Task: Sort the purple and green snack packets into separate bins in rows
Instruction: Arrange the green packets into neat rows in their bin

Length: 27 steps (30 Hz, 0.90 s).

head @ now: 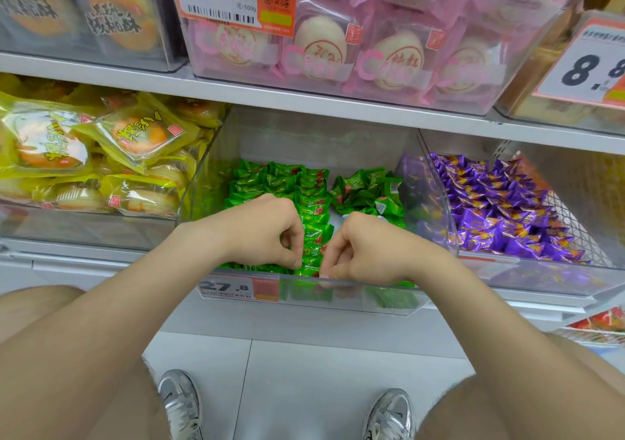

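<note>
Green snack packets (284, 182) lie in neat rows on the left side of a clear middle bin (304, 299), with a loose heap of green packets (368, 191) at its back right. Purple snack packets (500, 209) fill the clear bin (548, 280) to the right. My left hand (267, 230) and my right hand (362, 250) are both inside the middle bin near its front wall. Their fingertips pinch the same green packet (313, 258) at the front end of a row.
Yellow pastry packs (101, 155) fill the bin on the left. Pink bun packs (355, 50) and dark cookie packs (84, 10) sit on the shelf above, behind price tags. A 27.8 price tag (236, 287) hangs on the middle bin. My shoes stand on the grey floor below.
</note>
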Available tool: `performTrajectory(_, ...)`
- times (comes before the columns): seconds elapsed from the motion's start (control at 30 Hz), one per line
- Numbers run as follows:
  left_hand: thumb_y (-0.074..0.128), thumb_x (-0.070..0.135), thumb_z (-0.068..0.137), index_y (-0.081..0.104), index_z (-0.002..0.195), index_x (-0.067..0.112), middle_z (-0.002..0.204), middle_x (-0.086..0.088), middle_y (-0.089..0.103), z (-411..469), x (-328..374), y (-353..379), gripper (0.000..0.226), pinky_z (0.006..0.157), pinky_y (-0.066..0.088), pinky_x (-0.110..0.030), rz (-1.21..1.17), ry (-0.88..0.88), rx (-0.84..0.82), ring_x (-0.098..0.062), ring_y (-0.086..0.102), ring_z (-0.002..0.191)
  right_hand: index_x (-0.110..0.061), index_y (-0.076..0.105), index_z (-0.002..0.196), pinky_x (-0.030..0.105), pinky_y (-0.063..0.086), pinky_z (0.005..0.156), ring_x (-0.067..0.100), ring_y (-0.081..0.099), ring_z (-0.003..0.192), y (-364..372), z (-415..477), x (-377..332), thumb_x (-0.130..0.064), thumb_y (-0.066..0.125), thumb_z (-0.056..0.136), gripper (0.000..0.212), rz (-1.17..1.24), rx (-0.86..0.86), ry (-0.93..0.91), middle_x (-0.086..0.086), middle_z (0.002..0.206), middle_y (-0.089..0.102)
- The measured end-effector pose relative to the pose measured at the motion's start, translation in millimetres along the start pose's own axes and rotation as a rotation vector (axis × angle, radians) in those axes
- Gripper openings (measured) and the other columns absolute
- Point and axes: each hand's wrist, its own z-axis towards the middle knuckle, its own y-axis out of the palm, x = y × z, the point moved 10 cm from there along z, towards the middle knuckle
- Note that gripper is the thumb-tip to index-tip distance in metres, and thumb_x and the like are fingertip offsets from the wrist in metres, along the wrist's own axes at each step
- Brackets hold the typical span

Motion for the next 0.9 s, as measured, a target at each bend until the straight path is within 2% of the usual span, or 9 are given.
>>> performTrajectory(0.23,0.083,0.049,0.084,0.078,0.082,0.032,0.077,0.014,0.073,-3,5,0,0.018,0.067,0.043,-0.021,-0.014,0.020,-0.019,-0.005,0.063,0.076,-0.019,0.078,0.075,0.032,0.064,0.068,0.010,0.073,0.063,-6,-3,3,-0.047,0.091,0.076,0.031,0.001,0.027,0.134,-0.002,0.064,0.075)
performTrajectory(0.33,0.076,0.061,0.085,0.069,0.096,0.036,0.099,0.014,0.058,-4,10,-8,0.029,0.081,0.047,-0.031,0.042,-0.002,0.049,-0.006,0.055,0.095,-0.020,0.077,0.075,0.030,0.062,0.072,0.019,0.075,0.073,-42,-13,30,-0.045,0.088,0.079,0.027,0.005,0.274,0.238,0.000,0.068,0.075)
performTrajectory(0.4,0.069,0.069,0.086,0.060,0.114,0.039,0.117,0.011,0.048,-1,10,-5,0.042,0.096,0.045,-0.038,0.108,-0.030,0.045,-0.013,0.046,0.112,-0.025,0.074,0.089,0.038,0.059,0.087,0.027,0.071,0.096,-73,-22,42,-0.042,0.085,0.077,0.024,-0.248,0.508,0.297,0.002,0.091,0.074)
performTrajectory(0.43,0.064,0.071,0.088,0.055,0.125,0.038,0.128,0.009,0.045,1,11,-3,0.051,0.102,0.043,-0.042,0.144,-0.035,0.039,-0.016,0.043,0.120,-0.025,0.071,0.101,0.042,0.057,0.091,0.032,0.066,0.105,-77,-22,43,-0.042,0.084,0.076,0.033,-0.359,0.530,0.312,0.006,0.103,0.071)
performTrajectory(0.53,0.051,0.071,0.096,0.034,0.154,0.033,0.161,0.003,0.027,13,12,4,0.071,0.117,0.034,-0.054,0.253,-0.029,0.026,-0.024,0.027,0.147,-0.019,0.055,0.136,0.047,0.048,0.105,0.038,0.051,0.125,-68,-6,36,-0.058,0.082,0.070,0.081,-0.488,0.402,0.275,0.012,0.128,0.054)
performTrajectory(0.63,0.048,0.064,0.100,0.031,0.156,0.033,0.169,0.000,0.017,29,15,9,0.066,0.119,0.029,-0.058,0.288,-0.016,0.015,-0.029,0.018,0.154,-0.031,0.037,0.154,0.057,0.030,0.118,0.045,0.026,0.147,-52,11,32,-0.077,0.082,0.059,0.115,-0.561,0.184,0.267,0.015,0.152,0.034)
performTrajectory(0.7,0.052,0.058,0.101,0.044,0.146,0.040,0.166,0.003,0.023,39,20,11,0.049,0.117,0.029,-0.059,0.268,0.021,-0.003,-0.030,0.022,0.150,-0.033,0.037,0.154,0.061,0.025,0.120,0.048,0.016,0.152,-37,18,37,-0.080,0.082,0.060,0.114,-0.573,0.026,0.307,0.015,0.160,0.026)
performTrajectory(0.77,0.057,0.056,0.100,0.055,0.132,0.047,0.160,0.006,0.029,45,21,13,0.034,0.115,0.029,-0.059,0.242,0.047,-0.022,-0.029,0.025,0.146,-0.034,0.044,0.150,0.062,0.026,0.119,0.050,0.019,0.150,-27,22,41,-0.077,0.082,0.063,0.105,-0.652,-0.063,0.333,0.016,0.161,0.025)
performTrajectory(0.9,0.064,0.057,0.096,0.065,0.118,0.046,0.151,0.007,0.038,49,19,11,0.024,0.112,0.029,-0.056,0.278,0.051,-0.008,-0.028,0.031,0.139,-0.030,0.055,0.143,0.060,0.035,0.112,0.050,0.035,0.137,-29,31,38,-0.050,0.085,0.073,0.079,-0.773,0.014,0.344,0.016,0.151,0.032)
